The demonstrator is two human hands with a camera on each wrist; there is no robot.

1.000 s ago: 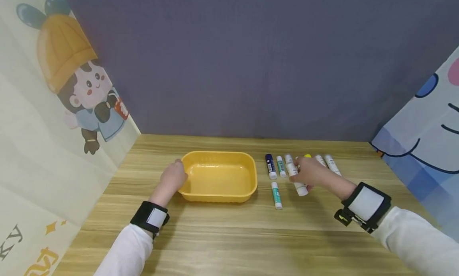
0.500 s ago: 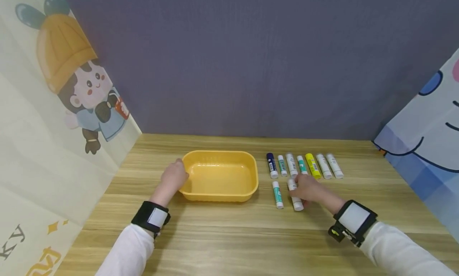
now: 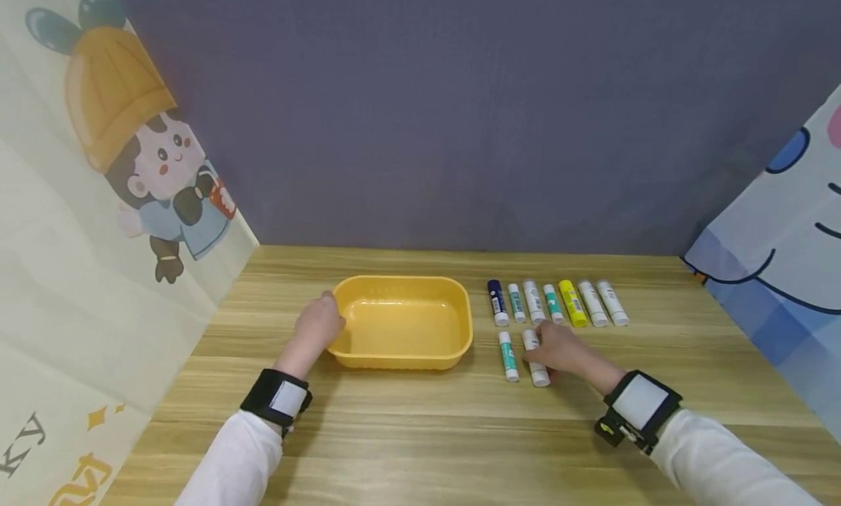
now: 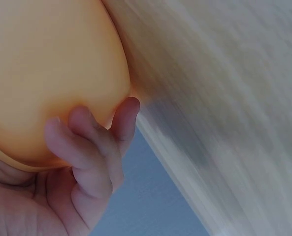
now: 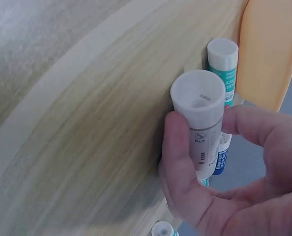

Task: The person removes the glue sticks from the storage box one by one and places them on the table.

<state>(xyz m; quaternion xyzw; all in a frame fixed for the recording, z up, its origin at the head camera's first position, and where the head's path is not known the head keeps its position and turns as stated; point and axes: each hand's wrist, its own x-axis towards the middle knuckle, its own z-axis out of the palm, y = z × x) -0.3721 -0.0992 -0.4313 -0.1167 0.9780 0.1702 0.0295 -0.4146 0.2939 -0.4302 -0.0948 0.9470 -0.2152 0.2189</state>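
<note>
A yellow plastic basin (image 3: 401, 362) stands on the wooden table. At its left end my left hand (image 3: 319, 322) grips the rim, and in the left wrist view the fingers (image 4: 94, 135) curl against the outer wall. My right hand (image 3: 558, 347) pinches a white glue stick (image 5: 199, 113) between thumb and fingers. That stick lies right beside a teal-and-white glue stick (image 3: 509, 357), nearly parallel to it, to the right of the basin.
Behind the right hand several glue sticks form a row, from a navy one (image 3: 497, 303) to a yellow one (image 3: 572, 303) and two white ones at the right end, one of them a white glue stick (image 3: 612, 303). A dark panel (image 3: 420, 126) rises behind the table (image 3: 420, 433).
My right hand has brought the white glue stick toward me and slightly left, from by the back row to beside the teal one. The left hand and basin have stayed put.
</note>
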